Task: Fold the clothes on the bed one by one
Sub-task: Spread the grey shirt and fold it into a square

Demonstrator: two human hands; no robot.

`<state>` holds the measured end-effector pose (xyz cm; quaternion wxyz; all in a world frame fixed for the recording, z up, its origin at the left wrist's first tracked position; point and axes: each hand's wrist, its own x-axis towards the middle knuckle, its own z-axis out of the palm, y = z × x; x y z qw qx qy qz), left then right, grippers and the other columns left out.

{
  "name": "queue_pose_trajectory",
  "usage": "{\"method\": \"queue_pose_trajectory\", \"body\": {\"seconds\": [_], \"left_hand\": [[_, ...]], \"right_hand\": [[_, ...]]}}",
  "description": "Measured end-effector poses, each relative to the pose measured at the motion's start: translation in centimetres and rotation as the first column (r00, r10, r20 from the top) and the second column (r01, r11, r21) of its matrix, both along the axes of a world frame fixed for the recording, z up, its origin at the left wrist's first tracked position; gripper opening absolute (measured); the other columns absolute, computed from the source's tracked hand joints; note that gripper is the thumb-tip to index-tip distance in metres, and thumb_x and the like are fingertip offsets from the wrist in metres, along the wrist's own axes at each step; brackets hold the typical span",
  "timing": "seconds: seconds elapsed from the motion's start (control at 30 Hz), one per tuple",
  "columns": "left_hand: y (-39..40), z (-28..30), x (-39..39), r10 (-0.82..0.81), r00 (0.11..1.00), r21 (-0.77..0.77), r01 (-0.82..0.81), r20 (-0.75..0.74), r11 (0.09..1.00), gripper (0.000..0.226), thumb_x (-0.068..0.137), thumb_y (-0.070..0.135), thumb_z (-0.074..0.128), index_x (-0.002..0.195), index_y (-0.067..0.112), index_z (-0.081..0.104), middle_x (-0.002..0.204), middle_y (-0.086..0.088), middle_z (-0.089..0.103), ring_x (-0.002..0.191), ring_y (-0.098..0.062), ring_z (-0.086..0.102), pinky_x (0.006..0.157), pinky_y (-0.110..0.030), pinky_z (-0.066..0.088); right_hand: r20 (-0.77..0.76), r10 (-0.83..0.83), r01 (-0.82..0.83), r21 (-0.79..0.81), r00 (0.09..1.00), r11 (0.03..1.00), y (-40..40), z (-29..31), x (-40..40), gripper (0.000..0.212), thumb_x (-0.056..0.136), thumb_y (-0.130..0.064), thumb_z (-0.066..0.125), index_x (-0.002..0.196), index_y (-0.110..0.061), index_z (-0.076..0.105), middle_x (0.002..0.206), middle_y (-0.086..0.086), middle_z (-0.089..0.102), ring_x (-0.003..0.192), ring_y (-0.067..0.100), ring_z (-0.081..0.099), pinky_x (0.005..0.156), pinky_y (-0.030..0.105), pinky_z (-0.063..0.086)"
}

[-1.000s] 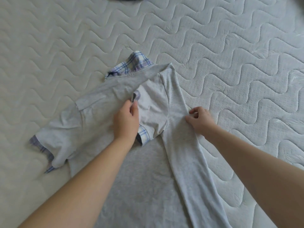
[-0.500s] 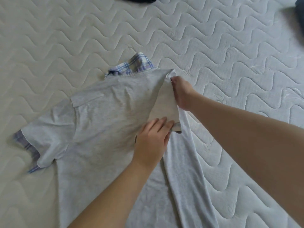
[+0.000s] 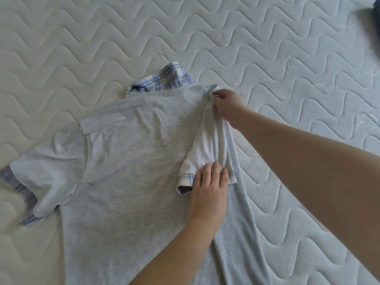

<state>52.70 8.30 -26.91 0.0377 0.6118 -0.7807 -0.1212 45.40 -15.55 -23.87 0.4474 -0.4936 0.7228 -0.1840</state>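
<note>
1. We see a quilted mattress (image 3: 82,48) filling the view, bare of boxes or baskets, so nothing here holds anything else.
2. On it, in the middle and reaching toward the near edge, lies a grey shirt (image 3: 127,161) face down, its plaid collar (image 3: 164,81) at the far end.
3. The left sleeve (image 3: 47,171) is spread out flat on the left, not yet folded.
4. The right sleeve (image 3: 207,147) is folded in over the back, its plaid cuff turned toward us.
5. Our left hand (image 3: 209,192) lies flat, fingers straight and together, pressing that cuff down.
6. Our right hand (image 3: 228,103) pinches the shoulder corner beside the collar, fingers closed on the cloth.
7. To do this fold well, we judge we should pull the shoulder edge taut against the pressing palm, line the crease straight down the side, and smooth the wrinkles before letting go.
8. A dark item (image 3: 375,19) at the far right edge is too cropped to name.
</note>
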Motion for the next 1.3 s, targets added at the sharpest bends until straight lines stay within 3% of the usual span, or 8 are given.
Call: {"method": "queue_pose_trajectory", "body": {"seconds": [0.13, 0.23, 0.37, 0.5, 0.63, 0.87, 1.1, 1.3], "left_hand": [[0.8, 1.9, 1.4, -0.070, 0.957, -0.150, 0.028, -0.281, 0.988, 0.038, 0.085, 0.011, 0.059, 0.123, 0.009, 0.064, 0.123, -0.007, 0.063, 0.121, -0.024, 0.056, 0.101, -0.039, 0.047], [1.0, 3.6, 4.4, -0.045, 0.914, -0.294, -0.083, -0.402, 0.952, 0.027, 0.085, 0.010, 0.052, 0.105, 0.009, 0.070, 0.105, -0.006, 0.067, 0.101, -0.025, 0.062, 0.093, -0.038, 0.047], [1.4, 2.1, 6.5, 0.094, 0.976, -0.195, -0.133, -0.198, 0.972, 0.047, 0.090, 0.020, 0.049, 0.135, 0.011, 0.056, 0.142, -0.008, 0.053, 0.134, -0.025, 0.047, 0.108, -0.040, 0.038], [3.2, -0.6, 7.4, -0.005, 1.000, -0.078, 0.006, 0.021, 0.997, 0.062, 0.091, 0.035, 0.042, 0.149, 0.012, 0.039, 0.157, -0.007, 0.032, 0.145, -0.022, 0.031, 0.115, -0.043, 0.027], [5.5, -0.5, 8.0, -0.062, 0.992, -0.094, 0.072, 0.108, 0.993, 0.064, 0.093, 0.035, 0.041, 0.152, 0.013, 0.032, 0.161, -0.006, 0.024, 0.148, -0.021, 0.023, 0.117, -0.046, 0.024], [9.9, 2.1, 9.3, -0.037, 0.996, -0.024, 0.039, 0.085, 0.999, 0.063, 0.093, 0.037, 0.042, 0.152, 0.015, 0.034, 0.160, -0.004, 0.028, 0.147, -0.019, 0.024, 0.116, -0.044, 0.024], [12.1, 7.1, 14.8, 0.286, 0.953, 0.197, -0.263, -0.100, 0.944, 0.056, 0.092, 0.039, 0.038, 0.135, 0.006, 0.054, 0.137, -0.014, 0.055, 0.128, -0.030, 0.052, 0.106, -0.040, 0.042], [10.3, 6.5, 23.1, 0.663, 0.697, 0.144, -0.652, -0.272, 0.744, 0.039, 0.094, 0.018, 0.054, 0.131, 0.004, 0.055, 0.131, -0.015, 0.057, 0.124, -0.031, 0.051, 0.105, -0.036, 0.037]], "right_hand": [[-0.198, -0.002, -0.035, -0.185, 0.980, 0.982, 2.0, 1.6, -1.0, 0.038, 0.094, -0.010, 0.041, 0.124, -0.018, 0.062, 0.121, -0.003, 0.065, 0.111, 0.016, 0.059, 0.083, 0.022, 0.040], [-0.268, 0.194, -0.267, -0.271, 0.944, 0.925, 7.6, 1.4, -1.8, 0.039, 0.097, -0.008, 0.040, 0.129, -0.017, 0.061, 0.132, 0.001, 0.060, 0.120, 0.019, 0.055, 0.095, 0.025, 0.039], [-0.462, 0.390, -0.554, -0.299, 0.796, 0.777, 16.1, -2.0, -3.7, 0.048, 0.097, -0.021, 0.037, 0.142, -0.009, 0.049, 0.148, 0.009, 0.047, 0.139, 0.028, 0.040, 0.114, 0.040, 0.031], [-0.584, 0.445, -0.630, -0.154, 0.679, 0.761, 21.3, -3.8, -4.7, 0.052, 0.103, -0.037, 0.030, 0.151, -0.018, 0.036, 0.159, -0.003, 0.030, 0.148, 0.019, 0.022, 0.120, 0.036, 0.017], [-0.611, 0.401, -0.597, -0.150, 0.683, 0.788, 23.1, -3.1, -4.5, 0.052, 0.101, -0.031, 0.032, 0.148, -0.012, 0.041, 0.157, 0.003, 0.033, 0.147, 0.022, 0.025, 0.119, 0.036, 0.013], [-0.533, 0.537, -0.667, -0.070, 0.654, 0.742, 27.9, -0.4, -2.8, 0.061, 0.093, -0.028, 0.031, 0.152, -0.012, 0.032, 0.159, 0.005, 0.029, 0.148, 0.020, 0.025, 0.121, 0.035, 0.015], [-0.446, 0.595, -0.686, -0.060, 0.669, 0.725, 30.5, 4.6, -0.2, 0.061, 0.096, -0.029, 0.030, 0.154, -0.011, 0.024, 0.163, 0.005, 0.018, 0.151, 0.020, 0.011, 0.123, 0.038, 0.015], [-0.414, 0.614, -0.702, -0.093, 0.672, 0.706, 30.0, 4.2, 3.8, 0.061, 0.102, -0.023, 0.039, 0.157, -0.015, 0.014, 0.164, 0.001, 0.008, 0.152, 0.016, -0.001, 0.119, 0.026, -0.005]]}}
